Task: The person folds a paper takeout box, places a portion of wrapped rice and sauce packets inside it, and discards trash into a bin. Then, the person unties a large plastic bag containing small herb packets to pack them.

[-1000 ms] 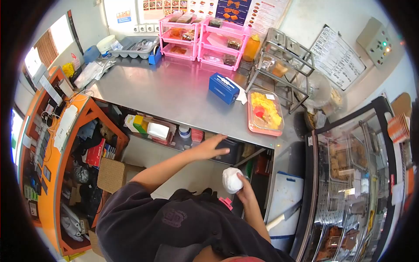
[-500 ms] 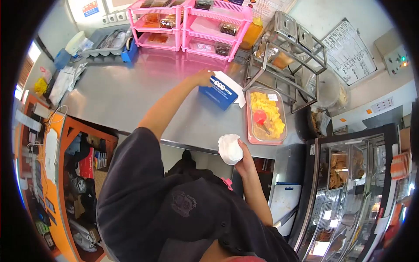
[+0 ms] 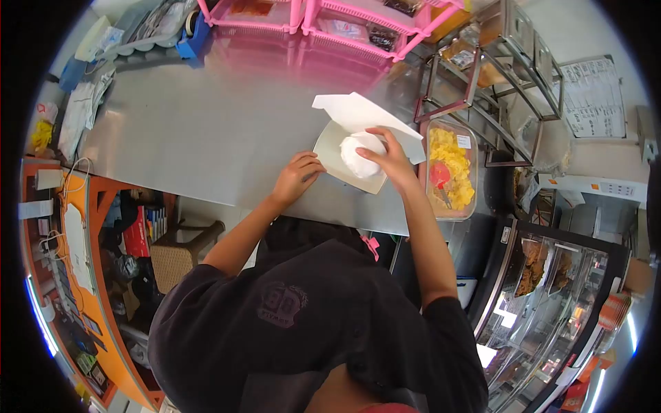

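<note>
A paper food box (image 3: 326,146) lies open on the steel counter, its white lid (image 3: 368,113) tilted up along the back. My right hand (image 3: 391,162) grips a round white wrapped bundle (image 3: 362,153) from its right side, inside the box; what the wrapping covers is hidden. At the box's front left edge, my left hand (image 3: 299,177) has its fingers curled on the wall. Just right of the box sits a clear tub of yellow food (image 3: 452,155) with a red scoop (image 3: 441,176) in it.
Pink stacked racks (image 3: 351,31) stand at the back of the steel counter (image 3: 193,131). A metal frame rack (image 3: 482,96) rises behind the tub. At the right is a glass display case (image 3: 544,310). Orange shelving (image 3: 103,275) stands at the left.
The box, earlier held with its blue printed side showing, now lies open with its lid up. My right hand has carried the white bundle forward from the counter edge into it.
</note>
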Tool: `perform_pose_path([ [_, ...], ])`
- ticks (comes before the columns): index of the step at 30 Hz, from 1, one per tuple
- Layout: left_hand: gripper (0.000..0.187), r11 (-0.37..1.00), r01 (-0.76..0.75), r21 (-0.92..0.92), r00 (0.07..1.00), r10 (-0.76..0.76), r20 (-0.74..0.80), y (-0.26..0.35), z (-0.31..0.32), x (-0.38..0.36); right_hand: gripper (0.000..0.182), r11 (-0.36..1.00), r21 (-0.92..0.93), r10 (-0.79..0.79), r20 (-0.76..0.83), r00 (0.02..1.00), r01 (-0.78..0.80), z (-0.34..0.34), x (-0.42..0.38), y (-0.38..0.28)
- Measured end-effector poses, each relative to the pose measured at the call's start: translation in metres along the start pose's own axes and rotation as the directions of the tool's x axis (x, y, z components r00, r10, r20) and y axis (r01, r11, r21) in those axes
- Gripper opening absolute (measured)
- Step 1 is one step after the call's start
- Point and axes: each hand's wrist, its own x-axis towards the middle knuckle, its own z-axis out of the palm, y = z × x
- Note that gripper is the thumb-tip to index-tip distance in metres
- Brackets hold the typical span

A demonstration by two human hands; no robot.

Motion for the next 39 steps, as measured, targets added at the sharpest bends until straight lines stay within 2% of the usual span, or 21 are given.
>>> perform_pose_path([
  [3,0.021,1.000,0.011,-0.012,0.999,-0.011,-0.051,-0.004,0.002,-0.004,0.062,0.974,-0.135,0.202,0.165,0.965,-0.181,0.012,0.040,0.033],
  [6,0.023,1.000,0.020,0.011,0.998,-0.019,-0.055,-0.004,0.002,-0.007,0.065,0.969,-0.207,0.198,0.325,0.925,-0.135,0.025,0.064,0.066],
  [9,0.022,0.999,0.031,0.042,0.997,-0.029,-0.066,-0.003,0.002,-0.009,0.058,0.960,-0.145,0.281,0.434,0.856,-0.241,0.032,0.076,0.073],
  [12,0.022,0.998,0.035,0.053,0.997,-0.031,-0.074,-0.001,0.000,-0.009,0.057,0.957,-0.195,0.282,0.460,0.842,-0.214,0.041,0.079,0.073],
  [13,0.022,0.998,0.037,0.056,0.998,-0.033,-0.062,-0.004,0.002,-0.011,0.056,0.946,-0.309,0.216,0.393,0.894,-0.093,0.046,0.076,0.067],
  [15,0.025,0.995,0.048,0.091,0.997,-0.042,-0.068,-0.003,0.002,-0.012,0.053,0.830,-0.545,0.048,0.278,0.959,0.117,0.058,0.063,0.057],
  [18,0.039,0.988,0.078,0.132,0.986,-0.057,-0.155,0.006,0.000,-0.005,0.044,0.665,-0.729,-0.135,0.096,0.986,0.162,0.076,0.047,0.053],
  [20,0.052,0.996,0.092,0.016,0.968,-0.086,-0.237,0.004,0.005,0.000,0.040,0.695,-0.713,-0.121,0.007,0.993,0.090,0.082,0.043,0.059],
  [21,0.057,0.993,0.087,-0.076,0.958,-0.105,-0.268,0.002,0.008,0.006,0.041,0.689,-0.719,-0.112,0.021,0.994,0.093,0.082,0.042,0.060],
  [24,0.053,0.913,0.309,-0.268,0.907,-0.368,-0.207,-0.010,0.020,0.018,0.048,0.722,-0.683,-0.096,0.052,0.994,0.106,0.082,0.042,0.065],
  [26,0.049,0.821,0.437,-0.366,0.829,-0.526,-0.191,-0.020,0.025,0.026,0.053,0.748,-0.658,-0.085,0.032,0.996,0.085,0.073,0.028,0.047],
  [27,0.047,0.772,0.492,-0.403,0.775,-0.599,-0.203,-0.025,0.027,0.031,0.054,0.742,-0.652,-0.093,0.134,0.987,0.158,0.061,0.022,0.040],
  [29,0.044,0.710,0.544,-0.448,0.756,-0.646,-0.105,-0.026,0.024,0.041,0.055,0.730,-0.612,-0.103,0.343,0.934,0.305,0.030,0.007,0.025],
  [30,0.044,0.675,0.575,-0.463,0.741,-0.669,-0.056,-0.028,0.022,0.043,0.053,0.796,-0.534,0.016,0.489,0.872,0.285,0.001,-0.004,-0.010],
  [31,0.042,0.710,0.585,-0.393,0.757,-0.652,-0.050,-0.032,0.024,0.044,0.050,0.856,-0.456,0.117,0.630,0.767,0.244,-0.035,-0.017,-0.053],
  [33,0.040,0.763,0.595,-0.251,0.781,-0.624,-0.045,-0.038,0.028,0.043,0.041,0.955,-0.218,0.033,0.751,0.660,0.200,-0.105,-0.040,-0.093],
  [35,0.039,0.775,0.605,-0.182,0.773,-0.627,-0.096,-0.036,0.032,0.041,0.033,0.997,-0.077,0.052,0.721,0.691,0.005,-0.188,-0.070,-0.137],
  [36,0.039,0.783,0.605,-0.143,0.774,-0.621,-0.125,-0.034,0.033,0.043,0.029,0.991,-0.006,-0.093,0.697,0.711,0.134,-0.235,-0.076,-0.134],
  [37,0.039,0.804,0.580,-0.132,0.785,-0.595,-0.172,-0.031,0.034,0.045,0.028,0.994,-0.073,-0.029,0.545,0.838,0.081,-0.285,-0.089,-0.142],
  [39,0.039,0.802,0.574,-0.164,0.774,-0.597,-0.211,-0.035,0.037,0.042,0.028,0.998,0.023,-0.069,0.166,0.984,0.066,-0.369,-0.107,-0.137],
])
